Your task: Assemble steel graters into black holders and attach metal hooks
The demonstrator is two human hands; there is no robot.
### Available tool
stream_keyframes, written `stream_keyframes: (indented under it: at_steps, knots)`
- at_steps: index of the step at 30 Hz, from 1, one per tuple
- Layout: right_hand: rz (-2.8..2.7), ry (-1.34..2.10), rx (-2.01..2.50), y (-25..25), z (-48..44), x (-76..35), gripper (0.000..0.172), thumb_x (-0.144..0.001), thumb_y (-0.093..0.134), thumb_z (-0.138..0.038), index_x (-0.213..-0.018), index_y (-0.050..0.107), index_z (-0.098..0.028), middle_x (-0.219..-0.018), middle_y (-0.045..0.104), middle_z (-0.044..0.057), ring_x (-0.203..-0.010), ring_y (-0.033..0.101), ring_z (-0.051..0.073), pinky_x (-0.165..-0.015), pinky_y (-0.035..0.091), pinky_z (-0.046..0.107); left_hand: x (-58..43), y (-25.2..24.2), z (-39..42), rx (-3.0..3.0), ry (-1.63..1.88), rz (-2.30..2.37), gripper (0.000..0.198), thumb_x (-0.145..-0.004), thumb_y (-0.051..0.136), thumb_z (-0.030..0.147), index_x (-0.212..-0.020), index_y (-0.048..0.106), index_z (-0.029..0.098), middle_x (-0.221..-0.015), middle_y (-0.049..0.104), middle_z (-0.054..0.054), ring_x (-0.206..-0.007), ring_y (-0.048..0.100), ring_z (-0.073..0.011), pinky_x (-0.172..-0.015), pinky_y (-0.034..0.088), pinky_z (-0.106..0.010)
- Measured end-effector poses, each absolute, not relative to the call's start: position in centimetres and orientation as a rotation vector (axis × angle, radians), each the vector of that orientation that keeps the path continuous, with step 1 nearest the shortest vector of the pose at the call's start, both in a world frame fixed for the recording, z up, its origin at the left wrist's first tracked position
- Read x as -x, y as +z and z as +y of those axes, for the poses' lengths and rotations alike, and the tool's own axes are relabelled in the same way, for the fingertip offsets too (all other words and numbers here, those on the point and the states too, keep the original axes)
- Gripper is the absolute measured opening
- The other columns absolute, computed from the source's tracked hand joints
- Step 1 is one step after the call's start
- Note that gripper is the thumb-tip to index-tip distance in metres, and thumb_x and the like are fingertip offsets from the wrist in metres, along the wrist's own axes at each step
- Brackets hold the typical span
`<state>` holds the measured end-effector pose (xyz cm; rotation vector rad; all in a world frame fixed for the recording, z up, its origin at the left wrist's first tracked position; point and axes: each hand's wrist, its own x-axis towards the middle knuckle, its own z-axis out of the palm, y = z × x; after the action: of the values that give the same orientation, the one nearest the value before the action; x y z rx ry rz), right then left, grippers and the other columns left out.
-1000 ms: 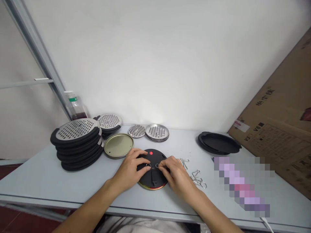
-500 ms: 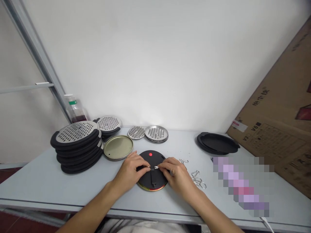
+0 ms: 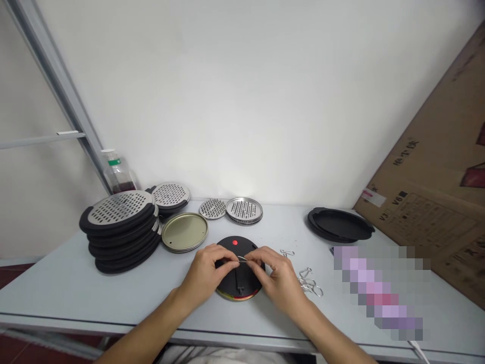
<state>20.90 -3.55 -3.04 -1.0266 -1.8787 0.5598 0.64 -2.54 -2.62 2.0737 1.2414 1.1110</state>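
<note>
A black round disc (image 3: pixel 248 287) with a red dot near its top lies at the table's front middle, a thin slotted bar running down its face. Over it, a small silver wire clip (image 3: pixel 242 259) spans the gap between my fingertips. My left hand (image 3: pixel 212 265) pinches its left end, and my right hand (image 3: pixel 275 268) pinches the right end. To the right of my right hand lie several loose wire clips (image 3: pixel 308 284).
At left stand stacked black-rimmed graters (image 3: pixel 121 208), a bottle (image 3: pixel 119 172) and gold-coloured lids (image 3: pixel 185 231). Small grater discs (image 3: pixel 244 210) lie behind. Black trays (image 3: pixel 339 225), a blurred purple item (image 3: pixel 375 290) and a cardboard box (image 3: pixel 432 202) are at right.
My fingertips have closed in slightly around the wire clip, which now shows as a thin curved wire between them. The disc has barely moved in view.
</note>
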Motion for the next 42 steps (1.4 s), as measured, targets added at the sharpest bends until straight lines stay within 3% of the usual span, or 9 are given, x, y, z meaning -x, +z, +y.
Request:
stream_keyframes:
  at_steps: [11,15,24,33,37,42]
  knots:
    - [-1.795,0.781,0.998,-2.5,-3.7,-20.3,0.017,-0.091,0.059,-0.022,-0.092,0.075,-0.023,-0.084,0.070,0.003,-0.075,0.065,0.017,-0.070,0.051,0.028,-1.0,-2.0,-2.9,-1.881,1.096,1.198,0.026,-0.093,0.058,0.035,-0.079,0.072,0.019,-0.078,0.073,-0.003,-0.077,0.066,-0.0185,-0.074,0.050,-0.028]
    - [-1.754,0.727,0.976,-2.9,-3.7,-20.3,0.018,-0.093,0.057,-0.022,-0.096,0.075,-0.024,-0.091,0.072,0.005,-0.084,0.067,0.019,-0.076,0.052,0.030,-1.2,-1.9,-2.9,-1.864,1.081,1.184,0.023,-0.092,0.059,0.036,-0.083,0.071,0.018,-0.081,0.071,-0.002,-0.078,0.064,-0.0181,-0.075,0.049,-0.028]
    - [-1.696,0.780,1.014,-3.0,-3.4,-20.6,0.015,-0.092,0.060,-0.027,-0.094,0.075,-0.023,-0.089,0.072,0.005,-0.081,0.067,0.019,-0.072,0.054,0.030,-1.1,-2.0,-3.0,-1.868,1.105,1.186,0.022,-0.091,0.060,0.034,-0.080,0.070,0.018,-0.077,0.069,-0.001,-0.075,0.062,-0.0169,-0.073,0.048,-0.026]
    - [-2.015,0.401,0.846,-3.9,-3.7,-20.1,0.035,-0.098,0.045,-0.016,-0.129,0.061,-0.021,-0.095,0.065,0.010,-0.082,0.066,0.019,-0.070,0.056,0.030,-1.1,-1.9,-3.0,-1.748,1.074,1.113,0.024,-0.093,0.059,0.036,-0.084,0.071,0.017,-0.080,0.070,-0.002,-0.077,0.062,-0.0169,-0.073,0.049,-0.026]
    - [-2.113,0.375,0.908,-4.0,-3.7,-20.0,0.034,-0.100,0.039,-0.016,-0.127,0.060,-0.022,-0.088,0.063,0.008,-0.075,0.063,0.019,-0.067,0.054,0.031,-1.1,-2.1,-3.0,-1.748,1.061,1.106,0.024,-0.093,0.059,0.035,-0.083,0.072,0.018,-0.079,0.071,-0.002,-0.077,0.062,-0.0170,-0.073,0.050,-0.026]
    - [-1.999,0.330,0.991,-4.1,-3.3,-20.5,0.030,-0.100,0.039,-0.017,-0.119,0.062,-0.021,-0.086,0.064,0.007,-0.073,0.062,0.018,-0.064,0.051,0.029,-1.0,-2.4,-2.9,-1.635,1.153,1.054,0.016,-0.087,0.066,0.031,-0.095,0.072,0.018,-0.094,0.074,-0.005,-0.090,0.068,-0.0193,-0.086,0.053,-0.031]
